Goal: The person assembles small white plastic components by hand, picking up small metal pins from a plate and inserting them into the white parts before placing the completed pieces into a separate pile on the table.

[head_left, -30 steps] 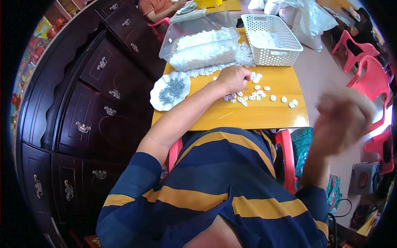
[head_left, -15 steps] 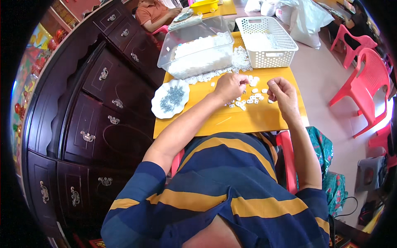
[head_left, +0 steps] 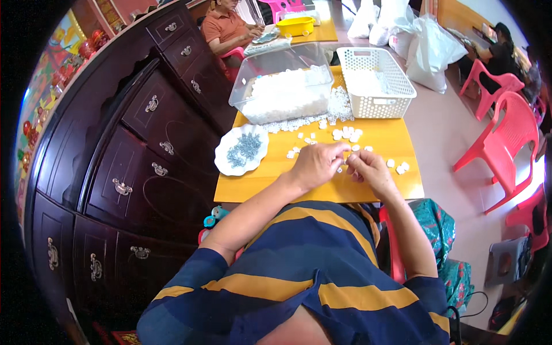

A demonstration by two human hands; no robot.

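Observation:
My left hand (head_left: 315, 165) and my right hand (head_left: 371, 174) meet above the near part of the yellow table (head_left: 259, 187). The fingers of both are pinched around something small that I cannot make out. Small white plastic pieces (head_left: 347, 134) lie just beyond the hands, and a few more white pieces (head_left: 402, 168) are to the right of my right hand. Left of my left hand stands a white scalloped dish (head_left: 223, 162) with many tiny grey-blue parts (head_left: 244, 150) in it.
A clear plastic bin (head_left: 244, 106) heaped with white pieces and a white perforated basket (head_left: 379, 109) stand at the table's far side. Dark wooden drawers (head_left: 135, 155) rise on the left. Pink chairs (head_left: 499, 150) stand on the right; a person (head_left: 221, 29) sits far left.
My hands, apart half a second ago, have come together fingertip to fingertip. The whole view has shifted, so the table and containers sit lower in the picture.

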